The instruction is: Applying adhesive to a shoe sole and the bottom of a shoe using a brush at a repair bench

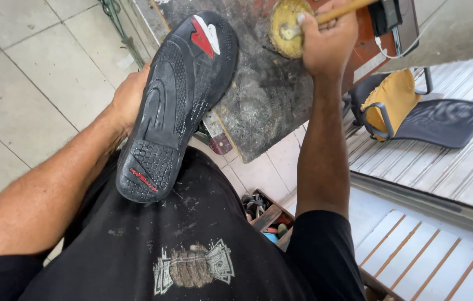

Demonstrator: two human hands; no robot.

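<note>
My left hand (pixel 129 97) grips a black shoe (pixel 176 106) from its far side, sole turned up toward me, heel resting on my black shirt. The sole has a red and white patch near the toe. My right hand (pixel 327 40) is closed around a wooden brush handle (pixel 343 10) whose tip dips into a round yellow glue tin (pixel 286 27). The tin stands on a dark, stained workbench (pixel 264 95) beyond the shoe.
A wooden box of small tools and bits (pixel 264 214) sits on the floor below the bench. To the right stands a chair (pixel 431 120) with a yellow cloth over it. A dark device (pixel 388 15) with a white cable lies on the bench's far corner. Pale tiles cover the floor at left.
</note>
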